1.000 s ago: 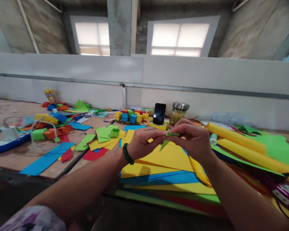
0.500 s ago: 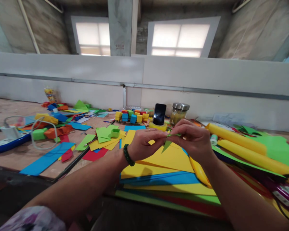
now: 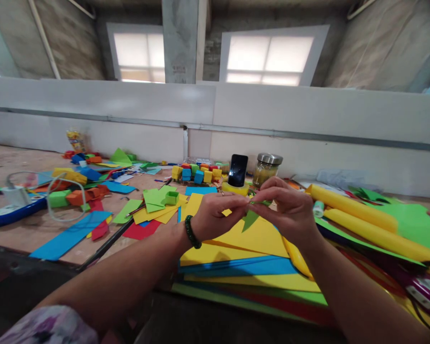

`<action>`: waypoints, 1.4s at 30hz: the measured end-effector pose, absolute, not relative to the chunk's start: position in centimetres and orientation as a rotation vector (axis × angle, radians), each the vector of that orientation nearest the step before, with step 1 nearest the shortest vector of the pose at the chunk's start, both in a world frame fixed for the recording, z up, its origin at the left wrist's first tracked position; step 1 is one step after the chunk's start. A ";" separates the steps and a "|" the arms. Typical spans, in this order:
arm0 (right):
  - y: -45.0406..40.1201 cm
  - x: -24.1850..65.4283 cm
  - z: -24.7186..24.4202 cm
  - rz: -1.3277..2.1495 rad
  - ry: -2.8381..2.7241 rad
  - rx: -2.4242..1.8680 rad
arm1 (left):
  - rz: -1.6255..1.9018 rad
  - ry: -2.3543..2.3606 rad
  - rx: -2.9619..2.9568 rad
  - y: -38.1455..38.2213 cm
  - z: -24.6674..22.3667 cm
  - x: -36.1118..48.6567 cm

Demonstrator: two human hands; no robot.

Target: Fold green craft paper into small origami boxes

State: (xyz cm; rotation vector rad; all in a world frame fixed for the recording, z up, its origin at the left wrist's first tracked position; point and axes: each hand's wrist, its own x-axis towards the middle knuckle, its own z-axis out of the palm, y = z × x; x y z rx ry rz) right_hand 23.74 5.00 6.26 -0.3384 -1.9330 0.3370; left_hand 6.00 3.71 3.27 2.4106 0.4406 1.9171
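Between both hands, above a stack of yellow sheets (image 3: 251, 239), is a small piece of green paper (image 3: 250, 220) with a pointed flap hanging down. My left hand (image 3: 220, 212), with a dark green bead bracelet (image 3: 192, 232) on its wrist, pinches the paper from the left. My right hand (image 3: 286, 208) pinches it from the right, thumb and forefinger together. The fingers hide most of the paper, so its full folded shape cannot be made out. Just to the left lie green paper pieces and a small open green paper box (image 3: 171, 198).
Folded paper cubes (image 3: 198, 177) in several colours sit at the back, beside a phone (image 3: 238, 171) on a yellow tape roll and a lidded glass jar (image 3: 267, 168). Yellow paper rolls (image 3: 358, 210) lie right. A power strip (image 3: 17, 210) with a white cable stands left.
The green paper has turned slightly between my fingers, and its hanging flap shows at a different angle. Both hands have stayed almost in place.
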 end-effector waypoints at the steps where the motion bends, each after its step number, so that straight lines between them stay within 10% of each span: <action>1: 5.0 23.7 6.2 0.333 -1.927 -0.335 | 1.893 0.431 2.408 3.6 3.3 6.0; 42: 5.0 23.2 6.0 0.093 -1.961 -0.338 | 1.971 0.607 2.472 4.5 3.2 6.1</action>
